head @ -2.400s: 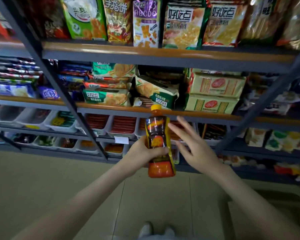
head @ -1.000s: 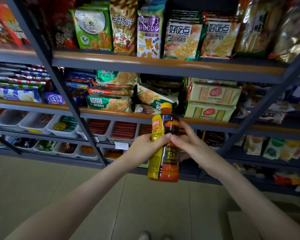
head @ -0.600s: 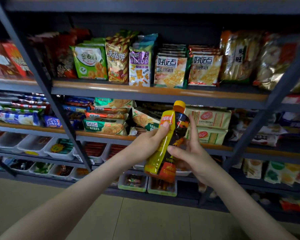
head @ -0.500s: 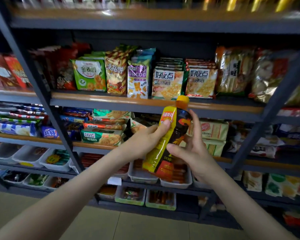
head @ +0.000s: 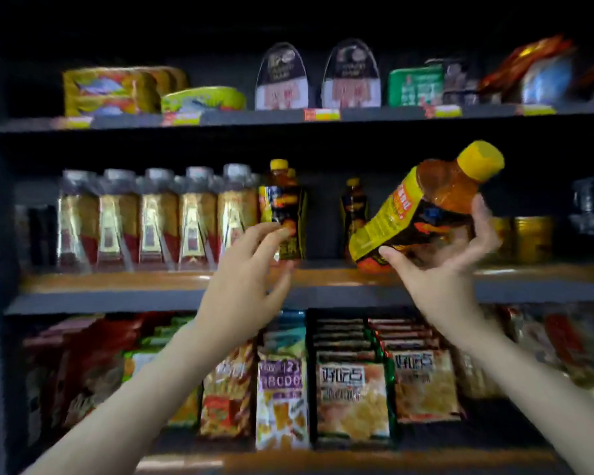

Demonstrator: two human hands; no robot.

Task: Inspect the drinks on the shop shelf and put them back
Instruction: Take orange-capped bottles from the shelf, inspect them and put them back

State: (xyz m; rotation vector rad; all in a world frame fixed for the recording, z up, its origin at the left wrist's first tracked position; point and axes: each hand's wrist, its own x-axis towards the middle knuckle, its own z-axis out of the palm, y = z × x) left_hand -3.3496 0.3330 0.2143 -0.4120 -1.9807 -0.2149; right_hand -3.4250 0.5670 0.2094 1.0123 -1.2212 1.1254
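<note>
1. Dark shop shelving fills the view on three stocked levels. The middle shelf (head: pixel 117 281) has a wooden front edge.
2. One held bottle (head: pixel 422 207), with a yellow cap, amber drink and a yellow-and-black label, is in the air in front of the right part of that shelf. It is tilted, cap up and to the right, base low and just above the shelf edge.
3. One right hand (head: pixel 439 272) grasps it from below, palm up, thumb on the near side of the label and fingers curled round the far side.
4. One left hand (head: pixel 246 269) is released and holds nothing, its fingers spread and loosely bent. Its fingertips overlap the lower part of a shelved bottle; whether they touch it cannot be told.
5. Two shelved bottles (head: pixel 282 214) of the same kind stand upright with a gap between them. A third yellow cap shows behind the left one.
6. Five grey-capped bottles (head: pixel 158 217) stand in a row further left.
7. Two arched packs (head: pixel 282 77) stand on the top shelf, and blurred snack bags (head: pixel 354 399) fill the level below.
</note>
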